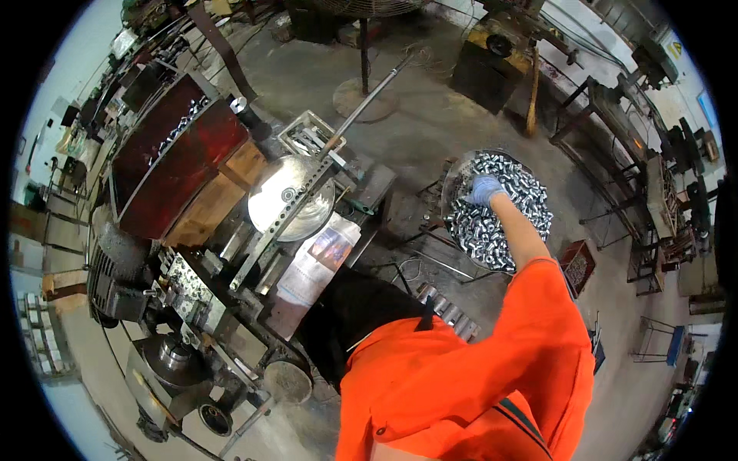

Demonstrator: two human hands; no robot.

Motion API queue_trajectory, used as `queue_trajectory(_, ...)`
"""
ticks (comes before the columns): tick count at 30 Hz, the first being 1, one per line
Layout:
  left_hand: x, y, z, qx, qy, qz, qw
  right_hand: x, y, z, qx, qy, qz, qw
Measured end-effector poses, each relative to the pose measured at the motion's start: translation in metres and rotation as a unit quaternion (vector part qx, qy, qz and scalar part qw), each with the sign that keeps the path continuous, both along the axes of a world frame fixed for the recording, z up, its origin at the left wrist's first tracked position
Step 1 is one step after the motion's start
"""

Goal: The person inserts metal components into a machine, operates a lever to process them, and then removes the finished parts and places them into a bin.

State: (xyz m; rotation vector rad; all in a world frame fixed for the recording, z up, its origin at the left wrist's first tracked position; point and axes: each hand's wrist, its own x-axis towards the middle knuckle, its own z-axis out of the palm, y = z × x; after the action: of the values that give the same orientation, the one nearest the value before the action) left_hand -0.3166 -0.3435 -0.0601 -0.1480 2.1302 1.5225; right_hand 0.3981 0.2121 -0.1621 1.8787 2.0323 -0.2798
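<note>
My right hand (484,189), in a pale blue-grey glove, reaches into a round pan (453,176) heaped with small shiny metal cylinders (507,223). Its fingers point down among the pieces near the pan's left side. They are too small and partly hidden to show whether they grip a piece. The orange sleeve (530,315) is pushed back, leaving the forearm bare. My left hand is out of view.
On the left stands a machine with a round metal disc (290,197), a long bar (369,104) and a red hopper (181,165). A printed paper sheet (319,257) lies beside the disc. A red box (576,266) sits right of the pan; larger metal cylinders (450,311) lie below it.
</note>
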Motion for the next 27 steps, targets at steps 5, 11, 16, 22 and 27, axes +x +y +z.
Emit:
queue_trajectory(5, 0.003, 0.001, 0.003, -0.011, 0.002, 0.005, 1.0, 0.001, 0.027, -0.013, -0.06, -0.028, 0.011, 0.998)
queue_trajectory(11, 0.008, -0.003, 0.004, -0.017, 0.0, 0.014, 1.0, -0.006, 0.01, 0.012, -0.058, 0.009, -0.019, 0.998)
queue_trajectory(16, 0.009, -0.004, 0.005, -0.02, 0.003, 0.013, 1.0, 0.002, 0.016, 0.002, -0.073, 0.016, -0.035, 0.997)
queue_trajectory(22, 0.01, -0.008, 0.005, -0.023, 0.0, 0.015, 1.0, 0.004, 0.02, -0.01, -0.066, 0.035, -0.023, 0.997)
queue_trajectory(27, 0.009, -0.015, 0.006, -0.024, 0.002, 0.014, 1.0, -0.013, 0.022, -0.008, -0.091, -0.025, -0.027, 0.995)
